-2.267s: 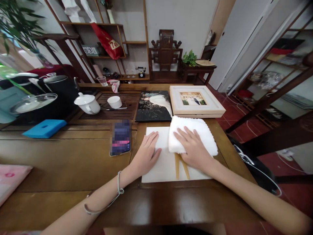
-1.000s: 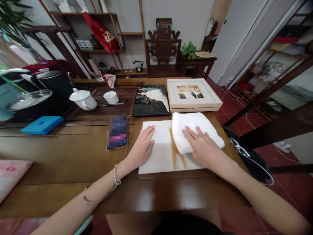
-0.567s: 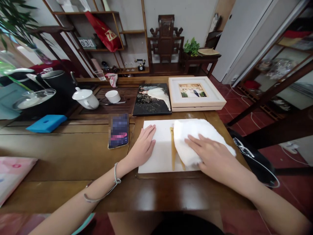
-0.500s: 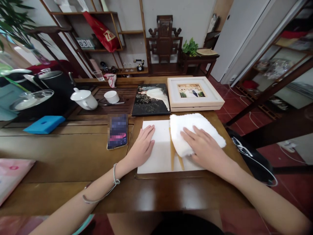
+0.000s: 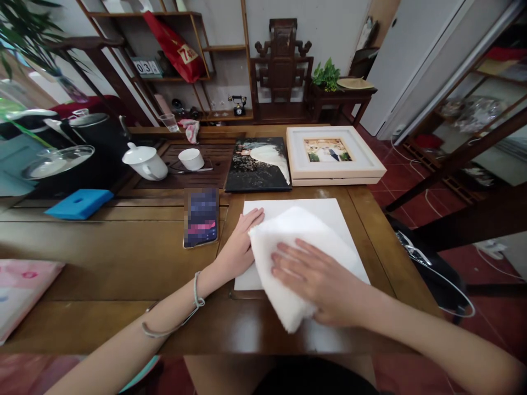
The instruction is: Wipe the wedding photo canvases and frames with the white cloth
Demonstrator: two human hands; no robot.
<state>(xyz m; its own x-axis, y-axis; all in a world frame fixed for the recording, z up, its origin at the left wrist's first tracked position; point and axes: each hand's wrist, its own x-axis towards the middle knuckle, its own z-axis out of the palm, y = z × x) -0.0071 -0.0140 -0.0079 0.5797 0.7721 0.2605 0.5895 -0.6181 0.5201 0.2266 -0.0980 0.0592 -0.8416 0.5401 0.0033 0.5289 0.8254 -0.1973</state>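
My right hand (image 5: 317, 285) lies flat, fingers spread, pressing soft white towel (image 5: 288, 247) on stiff white panel (image 5: 329, 211); left hand (image 5: 241, 249) flat, steadying panel's left edge. Towel light, bunches easily.

— Where's the fluffy white folded towel (image 5: 296, 249)?
— Spread over the flat white rectangular board (image 5: 313, 211), hanging past its near edge.
— And the board?
— Flat by the wooden table's right edge.

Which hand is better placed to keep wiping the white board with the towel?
Right. The right hand lies flat on the towel; the left hand is pressed on the board beside it.
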